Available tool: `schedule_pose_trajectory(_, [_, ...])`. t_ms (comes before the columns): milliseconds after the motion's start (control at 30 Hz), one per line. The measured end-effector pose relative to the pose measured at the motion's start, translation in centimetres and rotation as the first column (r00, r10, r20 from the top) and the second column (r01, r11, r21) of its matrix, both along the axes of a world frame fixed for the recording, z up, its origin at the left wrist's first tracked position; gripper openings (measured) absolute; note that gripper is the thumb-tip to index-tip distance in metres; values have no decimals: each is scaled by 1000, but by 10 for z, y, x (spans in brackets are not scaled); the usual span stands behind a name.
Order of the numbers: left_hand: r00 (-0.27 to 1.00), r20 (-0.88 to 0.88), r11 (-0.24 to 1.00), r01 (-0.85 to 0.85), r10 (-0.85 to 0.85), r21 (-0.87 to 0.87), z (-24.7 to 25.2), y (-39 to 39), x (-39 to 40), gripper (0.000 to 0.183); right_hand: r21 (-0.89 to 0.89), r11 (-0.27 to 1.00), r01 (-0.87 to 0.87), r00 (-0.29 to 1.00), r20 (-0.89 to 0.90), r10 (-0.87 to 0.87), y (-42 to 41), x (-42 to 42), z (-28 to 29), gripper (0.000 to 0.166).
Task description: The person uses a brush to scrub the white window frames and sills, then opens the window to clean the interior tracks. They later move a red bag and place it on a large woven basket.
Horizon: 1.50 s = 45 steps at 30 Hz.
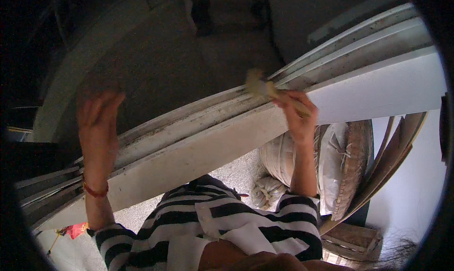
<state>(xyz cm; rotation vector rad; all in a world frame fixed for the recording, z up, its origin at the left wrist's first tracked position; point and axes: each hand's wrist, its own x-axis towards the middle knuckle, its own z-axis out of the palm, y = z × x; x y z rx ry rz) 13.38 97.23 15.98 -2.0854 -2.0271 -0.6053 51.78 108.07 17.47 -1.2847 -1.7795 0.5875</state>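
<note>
A long pale window sill [198, 140] with dirty metal sliding tracks [184, 120] runs slantwise across the view. My right hand [299, 111] is closed around the handle of a brush [260, 86], whose blurred yellowish head is over the tracks. On the left, my left hand [101, 106] reaches past the tracks over the dark area beyond them. Its fingers are blurred and shadowed, so I cannot tell how they are set or whether they touch anything. A reddish band circles that wrist.
Stuffed woven sacks [340, 164] stand below the sill at the right, beside curved brown boards [393, 164] against the wall. Under these is a slatted wooden piece [351, 241]. A red item [76, 230] lies low at the left. Speckled floor shows beneath the sill.
</note>
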Motion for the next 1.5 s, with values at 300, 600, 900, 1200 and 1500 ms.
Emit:
schedule_pose_trajectory(300, [938,338,997,-65,76,-43,-59,-88,-6,39,7,906,-423,751,562,347,-10,-20,21,14])
schedule_pose_trajectory(600, [908,398,988,-154,129,32,-53,-146,-22,29,-169,794,-585,94,957,273,31,-72,28,9])
schedule_pose_trajectory(900, [890,422,974,-220,174,62,-58,-172,-32,25,-479,831,-282,517,654,553,18,-136,93,15])
schedule_pose_trajectory(1200, [909,405,969,-183,103,164,-66,-175,-30,26,-399,655,-642,744,-117,658,-75,-241,49,21])
schedule_pose_trajectory(1500, [886,463,963,-146,26,225,-56,-192,-39,32,-217,877,-429,803,354,480,34,-110,69,17])
